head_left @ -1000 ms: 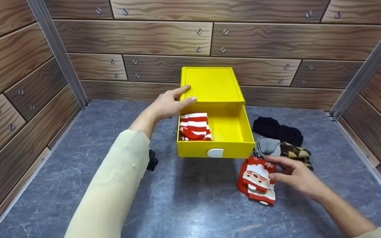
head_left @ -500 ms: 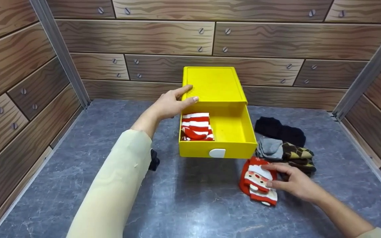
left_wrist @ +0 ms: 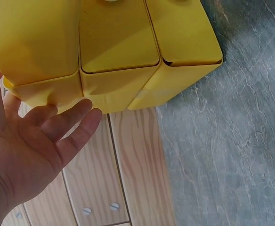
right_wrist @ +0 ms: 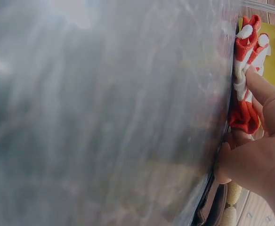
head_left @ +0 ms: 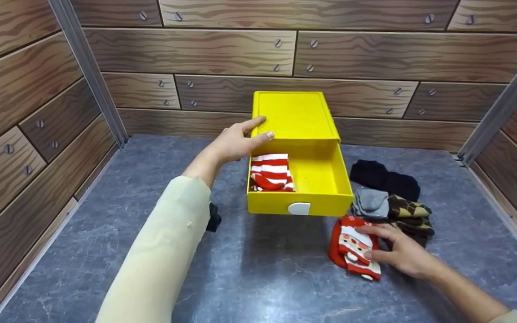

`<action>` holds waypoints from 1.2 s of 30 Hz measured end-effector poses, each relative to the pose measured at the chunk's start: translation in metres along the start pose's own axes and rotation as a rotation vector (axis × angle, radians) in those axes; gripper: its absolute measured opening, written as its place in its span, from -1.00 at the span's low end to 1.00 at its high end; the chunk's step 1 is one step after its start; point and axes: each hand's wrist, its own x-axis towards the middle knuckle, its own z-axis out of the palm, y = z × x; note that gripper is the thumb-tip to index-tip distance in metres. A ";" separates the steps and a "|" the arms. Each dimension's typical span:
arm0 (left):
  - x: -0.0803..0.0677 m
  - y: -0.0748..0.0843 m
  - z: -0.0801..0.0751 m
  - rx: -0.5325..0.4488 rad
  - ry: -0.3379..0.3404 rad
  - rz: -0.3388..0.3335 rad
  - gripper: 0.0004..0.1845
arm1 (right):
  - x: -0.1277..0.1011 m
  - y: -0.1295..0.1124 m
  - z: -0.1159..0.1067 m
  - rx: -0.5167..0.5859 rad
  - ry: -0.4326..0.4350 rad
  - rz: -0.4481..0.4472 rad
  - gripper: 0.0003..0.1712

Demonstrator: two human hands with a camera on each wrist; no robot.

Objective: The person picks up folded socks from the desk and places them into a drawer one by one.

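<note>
the red santa socks (head_left: pixel 355 246) lie folded on the desk (head_left: pixel 263 278), just in front of the near right corner of the drawer that sticks out. your right hand (head_left: pixel 406 255) is on them, index finger and thumb spread apart, with the santa face between the two tips. right behind them, crowding the back of that hand, sit the grey socks (head_left: pixel 370 204) and the brown and yellow argyle socks (head_left: pixel 409 208), partly hidden by your fingers. behind those are the black socks (head_left: pixel 384 179).

to the left stands the yellow drawer unit (head_left: pixel 294 112), its top drawer (head_left: pixel 260 204) pulled out over the desk, white handle (head_left: pixel 299 208) facing you. the red and white striped socks (head_left: pixel 271 172) fill the drawer's left side. your left hand (head_left: pixel 236 143) rests against the unit's upper left edge, thumb and index finger apart on the top and the other fingers along the side. beside your left sleeve (head_left: pixel 164 237) a small black item (head_left: pixel 214 217) shows, partly covered, so you can't tell what it is. wood-patterned walls (head_left: pixel 195 51) enclose the back and sides.
</note>
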 end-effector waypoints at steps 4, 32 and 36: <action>0.000 -0.001 0.000 -0.007 0.002 0.007 -0.13 | 0.000 0.001 0.001 0.022 -0.003 -0.018 -0.38; 0.001 -0.001 0.001 -0.002 0.001 -0.012 -0.13 | -0.003 -0.004 -0.008 0.274 -0.080 0.070 -0.38; 0.000 -0.002 0.000 0.005 0.003 0.009 -0.13 | -0.008 -0.014 -0.016 0.281 -0.046 0.048 -0.38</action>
